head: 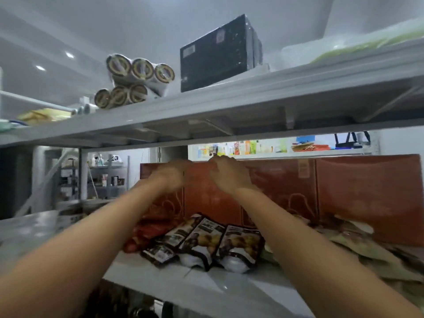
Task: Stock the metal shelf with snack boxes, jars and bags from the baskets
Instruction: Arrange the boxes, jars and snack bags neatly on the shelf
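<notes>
Though blurred, upright red-brown boxes [344, 187]

On the grey metal shelf [206, 286], red-brown snack boxes [286, 187] stand upright in a row along the back, with dark snack bags [206, 243] lying flat and overlapping just in front.

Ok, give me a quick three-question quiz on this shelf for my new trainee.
1. True or false: the black box sits on the top shelf.
2. What lies in front of the red boxes? A) bags B) bottles C) plates
3. Fill in: the left hand and right hand are up at the ___ edge of the red boxes.
Key: 1 true; 2 A; 3 top.
</notes>
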